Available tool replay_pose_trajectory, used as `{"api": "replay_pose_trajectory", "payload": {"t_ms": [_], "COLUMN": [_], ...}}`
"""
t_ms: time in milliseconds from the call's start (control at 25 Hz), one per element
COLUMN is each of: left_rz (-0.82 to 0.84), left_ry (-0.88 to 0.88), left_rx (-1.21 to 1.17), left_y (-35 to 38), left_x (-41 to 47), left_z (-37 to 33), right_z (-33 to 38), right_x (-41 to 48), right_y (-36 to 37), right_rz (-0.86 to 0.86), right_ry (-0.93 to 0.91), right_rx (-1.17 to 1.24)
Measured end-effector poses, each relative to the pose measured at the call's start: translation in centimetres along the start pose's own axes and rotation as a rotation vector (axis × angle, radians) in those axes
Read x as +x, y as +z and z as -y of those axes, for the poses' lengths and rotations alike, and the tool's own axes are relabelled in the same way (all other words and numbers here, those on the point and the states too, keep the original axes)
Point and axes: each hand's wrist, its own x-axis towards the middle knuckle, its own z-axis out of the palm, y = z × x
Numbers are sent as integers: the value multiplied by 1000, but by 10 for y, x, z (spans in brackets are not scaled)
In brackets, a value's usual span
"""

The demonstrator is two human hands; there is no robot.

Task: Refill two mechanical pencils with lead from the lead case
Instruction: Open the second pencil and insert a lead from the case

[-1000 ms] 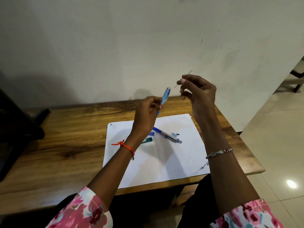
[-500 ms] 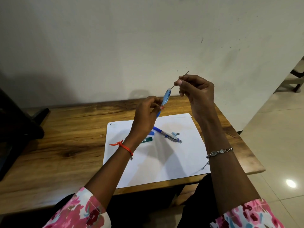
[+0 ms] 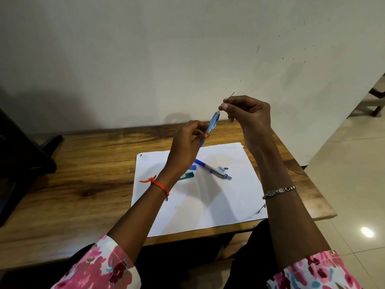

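Note:
My left hand (image 3: 186, 143) holds a light blue mechanical pencil (image 3: 213, 123) tilted up above the table, open end uppermost. My right hand (image 3: 248, 114) pinches a thin lead (image 3: 231, 95) between thumb and forefinger; the lead's lower end sits at the pencil's open top. A second pencil (image 3: 212, 169), blue and silver, lies on the white paper (image 3: 198, 197). The green lead case (image 3: 187, 175) lies beside it, partly hidden by my left wrist. Small blue parts (image 3: 221, 168) and a blue cap (image 3: 192, 167) rest near the second pencil.
The wooden table (image 3: 83, 184) stands against a white wall. A dark object (image 3: 18, 159) sits at the table's left end. Tiled floor (image 3: 354, 184) lies to the right, past the table's edge.
My right hand has come down and left, bringing the lead's lower end from beside the pencil into its open top. The left hand has held the pencil nearly still.

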Motion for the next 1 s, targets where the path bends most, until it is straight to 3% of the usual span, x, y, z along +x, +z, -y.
{"api": "replay_pose_trajectory", "payload": {"t_ms": [200,320,480,560,760,1000], "left_rz": [-5,-15,-31,-29,-28,-27], "left_ry": [-8,-23,-38,-36,-42,-45], "left_rx": [0,-21,-48,-33,-16,-18], "left_y": [0,-1,-2,-1,0,-1], "left_x": [0,0,1,1,0,0], "left_z": [2,3,5,6,5,3], "right_z": [-2,-6,-25,-33,-38,-33], "right_x": [0,3,3,0,-4,-6], "right_y": [2,-5,-17,-17,-11,-7], "right_rz": [46,24,310,469,616,559], "right_ry": [26,141,443,606,690,681], "right_rx": [-107,-154,-848,-1030,-1165,-1204]}}
